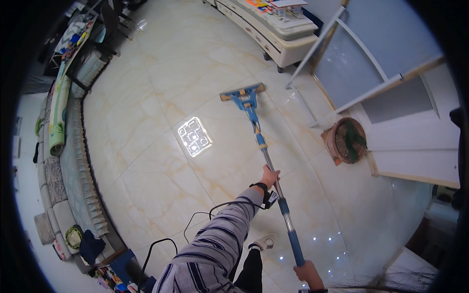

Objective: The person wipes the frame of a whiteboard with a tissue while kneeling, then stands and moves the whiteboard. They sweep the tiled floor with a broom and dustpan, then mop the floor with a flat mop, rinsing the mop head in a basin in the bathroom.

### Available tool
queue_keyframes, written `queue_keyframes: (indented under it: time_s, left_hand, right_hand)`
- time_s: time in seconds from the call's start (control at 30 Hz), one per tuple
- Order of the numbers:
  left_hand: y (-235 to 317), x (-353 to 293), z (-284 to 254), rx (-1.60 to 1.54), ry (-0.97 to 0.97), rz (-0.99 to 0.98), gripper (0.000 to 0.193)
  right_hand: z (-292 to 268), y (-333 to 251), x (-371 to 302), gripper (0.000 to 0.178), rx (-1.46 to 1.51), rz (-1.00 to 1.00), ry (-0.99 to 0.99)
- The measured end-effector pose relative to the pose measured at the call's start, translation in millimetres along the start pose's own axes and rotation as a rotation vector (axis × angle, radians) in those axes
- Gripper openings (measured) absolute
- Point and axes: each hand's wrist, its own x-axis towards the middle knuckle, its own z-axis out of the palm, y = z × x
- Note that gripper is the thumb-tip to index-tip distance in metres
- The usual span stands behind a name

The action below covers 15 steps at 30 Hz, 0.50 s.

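Glossy cream marble-pattern tile floor (161, 73) fills most of the view. It shines with lamp glare near the middle, but no wet streaks or dirt can be read, so how much is mopped versus left is unclear. Judging by the mop's position, work is mid-floor with open tile on all sides.

Long grey-green fringed sofa (78, 161) runs down the left edge. Rolled patterned play mat (59, 105) lies on top of it, far left.

White sliding door panels (386, 58) stand at far right. White low cabinet (273, 36) sits at far centre. Colourful flat boxes or books (276, 7) rest on its top; orange, blue, print too small to tell.

Blue flat sponge mop with metal pole (251, 110): head flat on the floor at centre-far, pole slanting back toward the person at near right.

Round brown wicker basket with green plant (348, 140) sits on the floor right of the mop, by the door.

Small coloured packages (112, 282) are at near left, by the sofa end; shapes blurred.

Left hands (270, 177), striped sleeve and black wrist device, closed round the metal pole mid-length. Right hands (308, 271) closed round the blue grip at the pole's near end.
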Motion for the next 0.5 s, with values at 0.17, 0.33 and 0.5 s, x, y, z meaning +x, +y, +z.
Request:
queue_keyframes:
  time_s: [0.17,0.33,0.5]
  left_hand:
    - [62,44,-77,-0.023,0.246,0.191,0.075]
    - [114,94,-168,0.219,0.310,0.311,0.075]
    - [97,83,-167,1.891,-0.140,0.365,0.056]
  right_hand:
    - [11,-191,52,0.023,-0.039,-0.223,-0.036]
    - [30,-299,52,0.027,-0.090,-0.295,-0.176]
    - [45,-264,34,0.033,0.021,-0.410,-0.119]
